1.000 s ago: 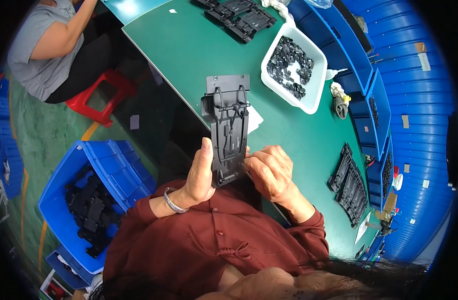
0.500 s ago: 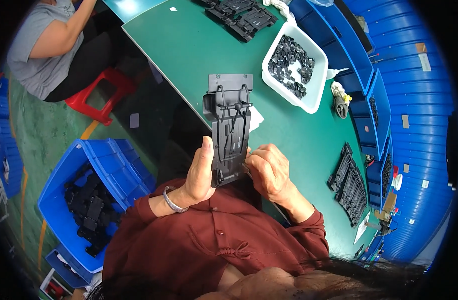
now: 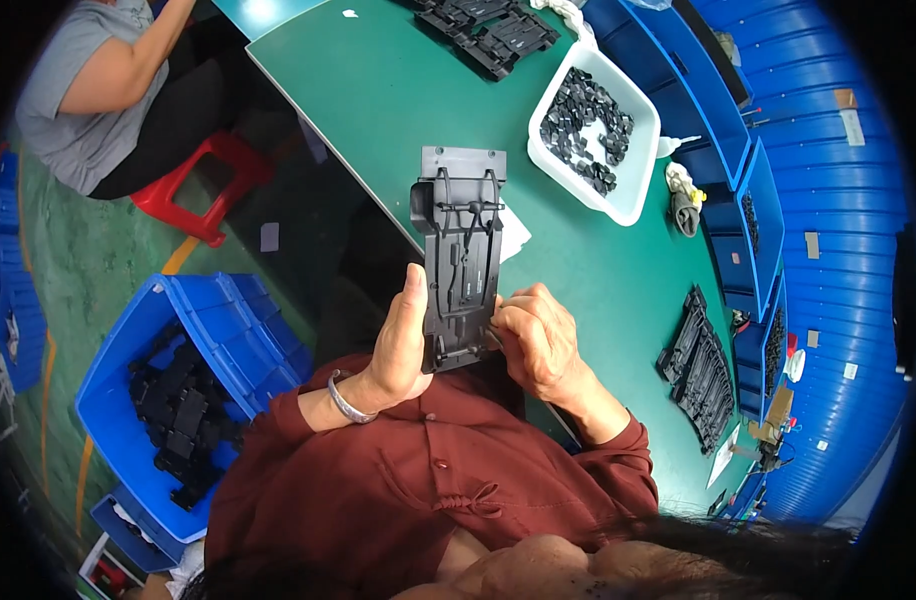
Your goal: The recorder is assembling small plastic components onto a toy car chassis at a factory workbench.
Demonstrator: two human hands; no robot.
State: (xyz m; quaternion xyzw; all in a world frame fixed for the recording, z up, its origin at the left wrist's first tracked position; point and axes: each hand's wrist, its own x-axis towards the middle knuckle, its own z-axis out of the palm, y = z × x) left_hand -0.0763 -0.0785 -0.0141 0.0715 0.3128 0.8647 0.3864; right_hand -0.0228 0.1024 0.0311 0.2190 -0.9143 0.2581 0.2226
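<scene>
A long black plastic chassis part (image 3: 465, 265) stands nearly upright in front of me, its ribbed and moulded face toward me. My left hand (image 3: 398, 345) grips its lower left edge, thumb up along the side and the other fingers hidden behind it. At the lower right edge, my right hand (image 3: 538, 338) is closed with curled fingers against the part. Whatever is pinched in those fingers, if anything, is too small or hidden to make out.
On the green table (image 3: 378, 90) stands a white tub (image 3: 633, 190) of small black pieces. More black parts lie at the back (image 3: 498, 40) and right (image 3: 696, 370). Blue bins (image 3: 753, 240) line the right side. A blue crate (image 3: 218, 330) holds black parts at left; a person (image 3: 98, 100) sits beyond.
The chassis part has tilted very slightly, its top shifting a little. Both hands keep almost the same place and hold.
</scene>
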